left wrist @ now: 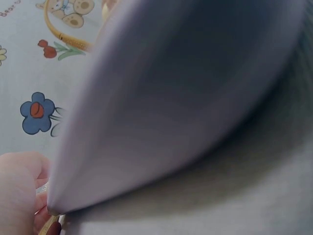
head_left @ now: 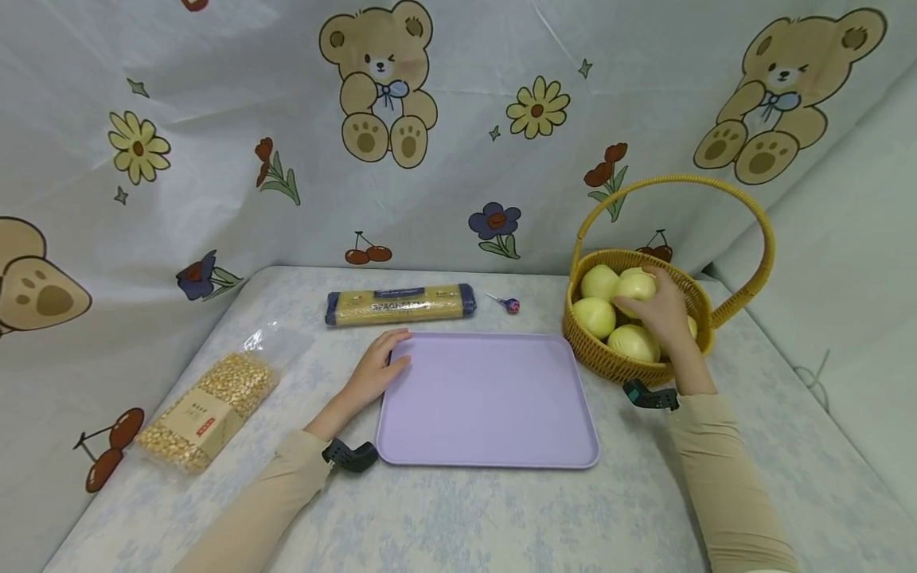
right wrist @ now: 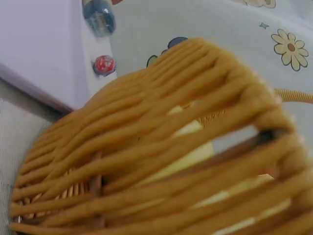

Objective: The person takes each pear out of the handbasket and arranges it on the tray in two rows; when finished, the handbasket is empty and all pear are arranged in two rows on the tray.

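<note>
My right hand [head_left: 664, 309] reaches into a yellow wicker basket [head_left: 612, 368] and grips a pale yellow onion [head_left: 636, 288] at the top of the pile. Thumb and fingers lie on either side of it. Several similar onions [head_left: 634, 342] surround the held one. In the right wrist view the basket's woven side [right wrist: 161, 122] hides this hand. My left hand [head_left: 374, 368] rests at the far left corner of a lilac tray [head_left: 487, 398], with its fingers and thumb reaching over the rim. The left wrist view shows the tray's wall [left wrist: 122, 137] close up beside that hand.
Behind the tray lie a spaghetti pack [head_left: 401, 305] and a small wrapped lollipop [head_left: 511, 305]. A clear bag of yellow kernels [head_left: 215, 406] lies on the left. The basket's tall handle [head_left: 768, 247] arches over the onions. A bear-print cloth [head_left: 444, 207] hangs behind the table.
</note>
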Action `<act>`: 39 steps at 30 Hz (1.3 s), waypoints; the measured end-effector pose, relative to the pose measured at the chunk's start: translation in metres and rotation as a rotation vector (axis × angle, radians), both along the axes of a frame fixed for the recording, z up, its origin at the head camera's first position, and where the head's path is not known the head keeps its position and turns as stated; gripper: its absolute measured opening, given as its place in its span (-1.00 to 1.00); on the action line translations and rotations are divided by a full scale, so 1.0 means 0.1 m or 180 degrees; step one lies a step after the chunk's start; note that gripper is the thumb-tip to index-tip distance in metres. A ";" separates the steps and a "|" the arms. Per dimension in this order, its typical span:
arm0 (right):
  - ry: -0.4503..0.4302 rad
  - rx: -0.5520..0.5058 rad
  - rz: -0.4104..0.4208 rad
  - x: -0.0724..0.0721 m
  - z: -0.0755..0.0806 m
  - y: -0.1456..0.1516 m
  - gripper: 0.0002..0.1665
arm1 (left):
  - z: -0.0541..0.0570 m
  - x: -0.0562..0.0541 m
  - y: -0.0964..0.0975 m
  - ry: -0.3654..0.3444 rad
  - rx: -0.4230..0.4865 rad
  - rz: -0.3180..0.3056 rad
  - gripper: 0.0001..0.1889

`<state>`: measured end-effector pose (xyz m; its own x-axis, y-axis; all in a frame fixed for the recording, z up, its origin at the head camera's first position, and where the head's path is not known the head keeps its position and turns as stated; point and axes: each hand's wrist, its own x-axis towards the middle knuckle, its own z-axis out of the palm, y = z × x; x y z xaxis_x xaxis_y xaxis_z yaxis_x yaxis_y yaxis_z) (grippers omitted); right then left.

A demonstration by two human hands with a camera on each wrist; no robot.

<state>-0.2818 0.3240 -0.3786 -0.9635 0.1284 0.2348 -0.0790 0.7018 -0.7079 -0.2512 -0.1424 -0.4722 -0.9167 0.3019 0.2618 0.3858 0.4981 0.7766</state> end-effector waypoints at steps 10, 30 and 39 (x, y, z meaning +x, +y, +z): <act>0.0114 -0.0268 -0.0092 0.09 0.17 -0.16 -0.12 | -0.01 -0.01 -0.01 0.0010 0.0021 0.0002 -0.57; 0.0229 -0.0465 0.0315 0.39 0.40 -1.04 -0.29 | -0.01 -0.01 -0.03 0.0054 -0.0007 -0.0018 -0.57; 0.0126 -0.0409 0.0872 0.39 0.11 -1.57 -0.23 | 0.00 0.00 -0.02 0.0002 0.0010 -0.0022 -0.57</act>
